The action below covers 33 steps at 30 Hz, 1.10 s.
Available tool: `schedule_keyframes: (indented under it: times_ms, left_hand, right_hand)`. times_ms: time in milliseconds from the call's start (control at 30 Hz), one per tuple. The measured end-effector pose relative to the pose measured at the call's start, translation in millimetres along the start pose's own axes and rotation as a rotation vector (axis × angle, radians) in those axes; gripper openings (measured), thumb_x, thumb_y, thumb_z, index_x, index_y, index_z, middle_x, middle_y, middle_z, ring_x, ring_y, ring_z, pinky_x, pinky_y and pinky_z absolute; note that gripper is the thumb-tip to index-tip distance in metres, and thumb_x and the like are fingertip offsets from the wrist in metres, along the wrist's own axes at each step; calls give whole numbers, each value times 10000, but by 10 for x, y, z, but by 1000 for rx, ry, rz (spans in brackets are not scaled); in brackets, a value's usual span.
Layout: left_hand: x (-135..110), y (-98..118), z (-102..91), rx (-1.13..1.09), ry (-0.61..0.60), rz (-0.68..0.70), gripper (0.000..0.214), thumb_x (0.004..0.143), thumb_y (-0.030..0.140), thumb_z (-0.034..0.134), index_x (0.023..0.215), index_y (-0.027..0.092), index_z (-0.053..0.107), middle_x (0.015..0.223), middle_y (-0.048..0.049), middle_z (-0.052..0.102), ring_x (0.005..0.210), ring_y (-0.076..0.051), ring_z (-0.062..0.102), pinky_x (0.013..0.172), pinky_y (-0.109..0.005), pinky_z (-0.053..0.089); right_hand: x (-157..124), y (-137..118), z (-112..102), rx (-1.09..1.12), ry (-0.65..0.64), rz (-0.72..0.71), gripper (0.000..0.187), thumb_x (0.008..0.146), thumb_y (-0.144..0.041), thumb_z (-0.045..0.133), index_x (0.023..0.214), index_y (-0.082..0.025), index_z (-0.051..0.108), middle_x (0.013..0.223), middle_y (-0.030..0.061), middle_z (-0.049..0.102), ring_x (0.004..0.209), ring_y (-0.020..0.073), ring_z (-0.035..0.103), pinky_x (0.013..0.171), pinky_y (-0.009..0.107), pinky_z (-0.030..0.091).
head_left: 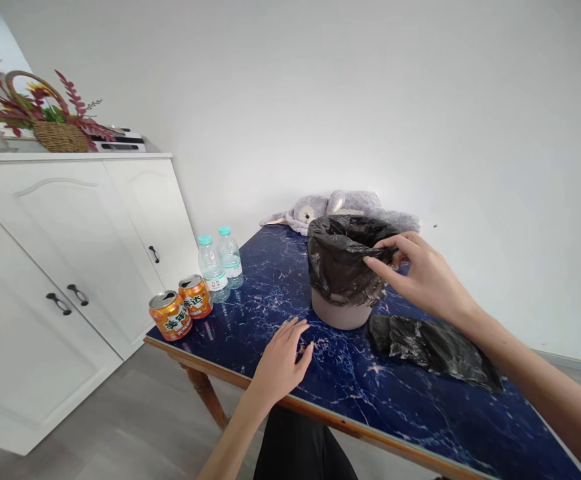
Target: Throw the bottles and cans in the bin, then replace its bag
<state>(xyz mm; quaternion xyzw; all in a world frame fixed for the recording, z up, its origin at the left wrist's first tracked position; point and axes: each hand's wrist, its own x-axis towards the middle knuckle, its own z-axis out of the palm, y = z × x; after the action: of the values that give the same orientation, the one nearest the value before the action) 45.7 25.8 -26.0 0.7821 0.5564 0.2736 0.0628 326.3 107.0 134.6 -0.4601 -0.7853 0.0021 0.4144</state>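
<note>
Small bin mid-worktop, black liner draped over rim. Right hand grip pinching liner edge at bin's 3 o'clock. Thin film, likely calls for light pull. Left hand released, flat on worktop at 7 o'clock. Spare bag at 4 o'clock.

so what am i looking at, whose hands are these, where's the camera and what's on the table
There is no machine: this is one picture from a camera worn on a person's head, looking down at their own hands. The right hand pinches the rim of a black liner in a small bin. The left hand lies flat and open on the blue table, holding nothing. Also there: two orange cans, two water bottles, a loose black bag and a plush toy at the far end.
</note>
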Motion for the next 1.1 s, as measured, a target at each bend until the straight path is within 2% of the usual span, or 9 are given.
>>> schedule_keyframes:
  times_ms: [133,233,367,567,667,733,833,967,1100]
  left_hand:
    - [6,-23,25,-108,43,-76,526,1111,412,399,1594,221,322,1574,-178,554,1380,-333,626,1111,-528,570]
    - [27,-75,61,-237,107,-121,534,1117,379,366,1617,246,233,1561,-185,558,1292,-310,694,1071,-491,601]
    - [52,-134,103,-296,182,-128,516,1113,350,382,1601,259,243,1536,-176,578,1432,-304,581,1135,-494,553]
    - [49,-131,96,-301,171,-147,516,1109,354,399,1595,260,252,1518,-180,593,1415,-301,596,1132,-494,547]
    - [54,-121,87,-302,157,-155,535,1104,363,412,1601,261,240,1521,-185,586,1423,-306,587,1135,-503,542]
    - [64,-121,98,-308,160,-150,534,1104,360,412,1598,256,238,1529,-192,570,1443,-303,566,1161,-509,520]
    - [70,-124,115,-317,173,-129,527,1103,351,412,1590,245,243,1560,-195,528,1467,-295,537,1192,-503,492]
    - [11,-98,-41,-241,236,-89,471,1103,320,404,1558,262,298,1540,-169,531,1420,-281,572,1169,-485,508]
    - [-100,-59,-543,27,409,-14,380,1080,279,459,1460,281,452,1465,-129,571,1397,-286,558,1200,-498,455]
  right_hand:
    - [-181,-215,-98,64,-56,-71,381,1018,-588,588,1149,-242,679,1032,88,641,795,216,619,669,339,504]
    - [-299,-328,-161,94,-70,-96,327,1029,-566,587,1131,-266,667,1053,83,645,829,220,620,702,340,518]
    - [-416,-385,-220,105,-56,-95,319,1032,-570,582,1135,-279,661,1091,94,663,838,233,619,712,359,525]
    - [-526,-372,-296,124,-37,-60,308,1015,-573,607,1151,-305,675,1081,93,653,821,241,629,635,342,516]
    - [-614,-368,-289,197,30,-25,339,992,-536,656,1257,-325,666,1123,89,643,867,248,662,764,387,562]
    - [-729,-341,-236,313,150,49,368,980,-495,682,1304,-327,635,1151,87,643,867,241,673,839,414,570]
    - [-1009,-215,-72,463,277,249,264,993,-485,656,1184,-304,640,948,45,653,738,212,633,698,359,557]
    - [-1477,94,246,542,88,428,274,1010,-528,616,1050,-260,661,691,-6,601,607,185,583,575,297,505]
    - [-1811,355,501,593,-90,515,393,971,-611,630,1037,-227,680,685,-8,614,574,173,581,565,285,513]
